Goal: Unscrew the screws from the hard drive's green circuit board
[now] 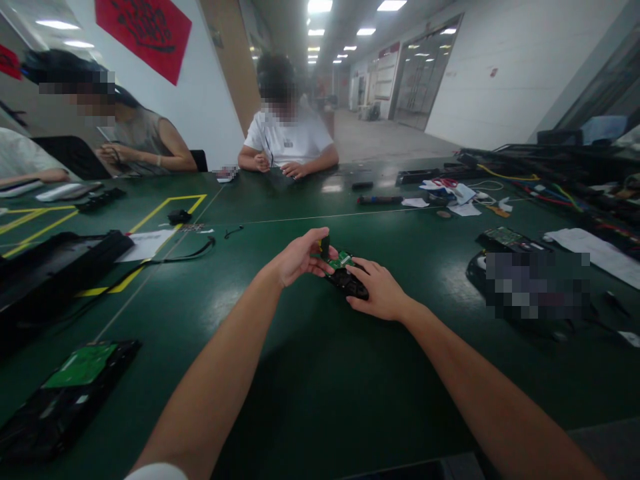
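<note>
In the middle of the green table [310, 373] lies a small black device [349, 281] with a green circuit board [341, 259] showing on top. My right hand [377, 290] rests on its right side, fingers curled over the black casing. My left hand [300, 257] reaches in from the left and pinches a small dark upright part [325, 247] at the device's far end, thumb near the board.
A hard drive with a green board [75, 380] lies at the near left, a long black unit [50, 267] behind it. Papers, cables and tools [460, 193] crowd the far right. Two seated people [287, 133] work across the table. Yellow tape lines [165, 207] mark the left.
</note>
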Tool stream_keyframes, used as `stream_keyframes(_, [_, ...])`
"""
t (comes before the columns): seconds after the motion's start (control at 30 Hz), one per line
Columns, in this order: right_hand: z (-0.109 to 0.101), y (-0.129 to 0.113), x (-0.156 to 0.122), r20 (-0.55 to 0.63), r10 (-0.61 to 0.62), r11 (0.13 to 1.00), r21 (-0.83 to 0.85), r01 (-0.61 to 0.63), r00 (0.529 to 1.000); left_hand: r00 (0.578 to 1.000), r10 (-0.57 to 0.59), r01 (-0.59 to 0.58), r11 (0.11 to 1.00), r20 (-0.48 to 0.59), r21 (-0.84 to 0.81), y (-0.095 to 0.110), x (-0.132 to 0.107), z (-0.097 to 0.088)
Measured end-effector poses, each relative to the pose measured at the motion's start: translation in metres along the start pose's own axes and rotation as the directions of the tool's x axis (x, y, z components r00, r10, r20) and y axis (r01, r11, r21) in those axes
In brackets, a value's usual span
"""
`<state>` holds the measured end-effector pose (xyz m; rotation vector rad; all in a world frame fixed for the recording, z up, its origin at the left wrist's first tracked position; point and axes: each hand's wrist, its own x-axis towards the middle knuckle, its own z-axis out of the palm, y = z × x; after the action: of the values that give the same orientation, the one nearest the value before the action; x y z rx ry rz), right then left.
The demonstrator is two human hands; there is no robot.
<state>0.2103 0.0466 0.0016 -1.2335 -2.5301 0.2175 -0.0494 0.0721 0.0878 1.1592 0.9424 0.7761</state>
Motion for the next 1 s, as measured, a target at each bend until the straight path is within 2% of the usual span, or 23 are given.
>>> stream_keyframes(0.17, [-0.001,-0.001,0.001,0.000,-0.013,1.000,0.002,0.013,1.000,0.998,-0.020,0.021,1.000,0.066,-0.014,-0.002,0.001,0.002])
stream_keyframes(0.27, [-0.002,-0.002,0.002,-0.003,-0.012,1.000,-0.001,0.012,1.000,0.998,-0.020,0.021,1.000,0.066,-0.020,-0.003,0.001,0.002])
stream_keyframes(0.43, [-0.001,-0.002,0.001,-0.005,-0.011,1.000,-0.006,0.011,1.000,1.000,-0.025,0.025,0.999,-0.013,-0.034,0.001,-0.001,0.001])
stream_keyframes(0.57, [-0.001,-0.001,0.001,0.008,-0.004,1.000,-0.008,0.004,1.000,0.995,0.013,-0.015,1.000,-0.099,-0.025,0.005,-0.003,-0.003])
stream_keyframes(0.77, [-0.001,0.000,0.001,0.030,0.014,1.000,-0.003,-0.013,0.999,0.962,0.044,-0.048,0.999,-0.271,-0.009,0.011,-0.005,-0.006])
stream_keyframes(0.87, [0.000,0.001,0.001,0.030,0.014,1.000,-0.003,-0.014,0.999,0.957,0.041,-0.040,0.999,-0.287,0.008,0.012,-0.006,-0.009])
stream_keyframes(1.0, [0.000,0.001,0.001,0.024,0.016,1.000,-0.003,-0.016,1.000,0.968,0.050,-0.041,0.998,-0.247,0.041,0.011,-0.005,-0.012])
